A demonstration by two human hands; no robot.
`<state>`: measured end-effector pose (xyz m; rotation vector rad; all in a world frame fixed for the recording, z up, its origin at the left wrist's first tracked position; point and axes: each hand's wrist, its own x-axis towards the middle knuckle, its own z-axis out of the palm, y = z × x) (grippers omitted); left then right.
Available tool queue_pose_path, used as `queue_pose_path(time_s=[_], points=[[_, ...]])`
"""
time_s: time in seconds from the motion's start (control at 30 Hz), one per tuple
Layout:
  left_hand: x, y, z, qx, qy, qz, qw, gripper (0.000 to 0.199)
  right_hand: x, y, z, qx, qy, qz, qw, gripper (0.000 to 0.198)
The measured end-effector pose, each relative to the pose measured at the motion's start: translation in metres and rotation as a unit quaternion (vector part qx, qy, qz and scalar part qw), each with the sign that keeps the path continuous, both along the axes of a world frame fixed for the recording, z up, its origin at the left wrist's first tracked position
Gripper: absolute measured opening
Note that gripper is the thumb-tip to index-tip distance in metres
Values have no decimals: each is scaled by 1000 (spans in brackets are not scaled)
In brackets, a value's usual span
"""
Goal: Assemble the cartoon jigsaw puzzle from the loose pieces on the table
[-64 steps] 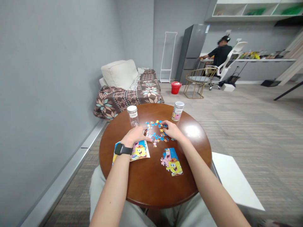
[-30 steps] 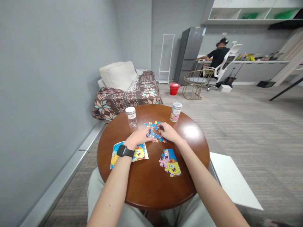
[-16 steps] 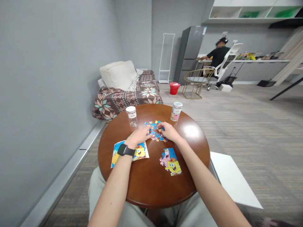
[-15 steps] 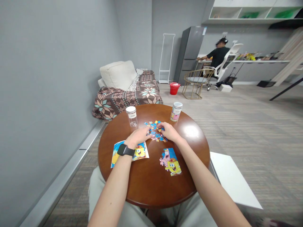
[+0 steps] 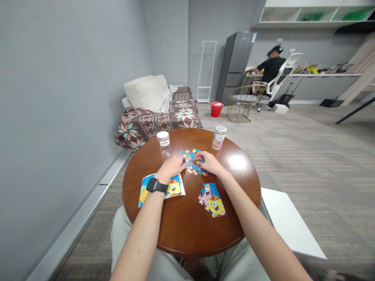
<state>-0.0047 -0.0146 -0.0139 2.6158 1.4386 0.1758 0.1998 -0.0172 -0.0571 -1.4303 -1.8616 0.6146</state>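
Loose jigsaw puzzle pieces (image 5: 191, 168), mostly blue with some yellow and pink, lie spread at the middle of the round table. At their left edge is my left hand (image 5: 172, 167), thumb and fingers drawn together around what looks like a small puzzle piece, mostly covered. Over the right side of the pieces my right hand (image 5: 208, 160) bends its fingers, thumb apart from them; nothing shows in its grasp. Nearer me lies a partly joined puzzle (image 5: 215, 201) with a pink and a yellow cartoon figure. A printed picture sheet (image 5: 175, 188) lies partly under my left wrist.
A clear jar with a white lid (image 5: 164, 145) stands beyond my left hand, and a labelled jar (image 5: 218, 138) beyond my right. The brown table (image 5: 181, 228) has a rounded edge. A white panel (image 5: 288, 218) is at its right. Farther back sits a person (image 5: 272, 68).
My left thumb has drawn in toward the fingers, and that hand sits slightly farther from the middle of the pieces. My right hand stays almost in place. The view has shifted slightly.
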Motion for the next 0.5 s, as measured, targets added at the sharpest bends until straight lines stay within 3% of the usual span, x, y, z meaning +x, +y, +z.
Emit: queue_pose_path(time_s=[0.5], points=[[1,7,-13,-5,-41,-11,999,17,-3,-1,1,9,-15,43,999,55]])
